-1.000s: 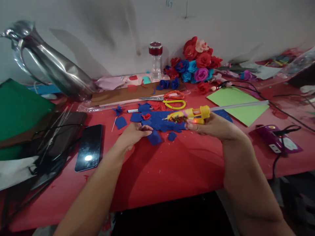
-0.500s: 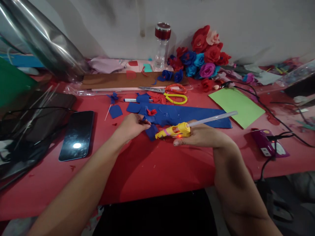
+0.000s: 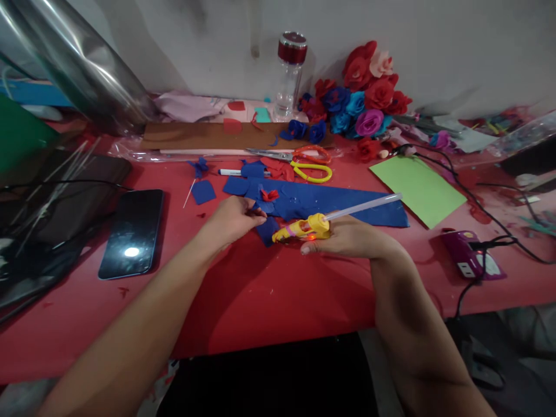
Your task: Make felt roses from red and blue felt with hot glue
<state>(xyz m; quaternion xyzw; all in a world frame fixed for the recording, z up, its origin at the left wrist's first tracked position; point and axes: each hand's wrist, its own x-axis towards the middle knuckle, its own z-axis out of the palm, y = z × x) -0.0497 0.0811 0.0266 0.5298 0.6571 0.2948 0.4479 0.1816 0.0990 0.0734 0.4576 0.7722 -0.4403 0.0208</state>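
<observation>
My right hand (image 3: 343, 236) is wrapped round a yellow hot glue gun (image 3: 302, 228), with a translucent glue stick (image 3: 365, 206) jutting from its back and a small red light glowing. The gun's nozzle points left, by a blue paper petal (image 3: 266, 231). Just left of it, my left hand (image 3: 237, 220) is closed in a pinch at the edge of blue paper; what sits between the fingertips is mostly hidden. Beyond the hands lies a long blue paper strip (image 3: 347, 204), with a small red paper piece (image 3: 269, 196) on it.
Behind the strip lie scissors (image 3: 310, 172) and a marker (image 3: 229, 172). Paper roses (image 3: 369, 92) and a glass bottle (image 3: 287, 87) stand at the wall. A phone (image 3: 132, 231) is at left; green paper (image 3: 419, 188) and a purple socket block (image 3: 467, 255) with cables are at right.
The glue gun and my right hand have shifted slightly left, toward my left hand. My left hand keeps its pinch almost in place. The whole view has tilted a little.
</observation>
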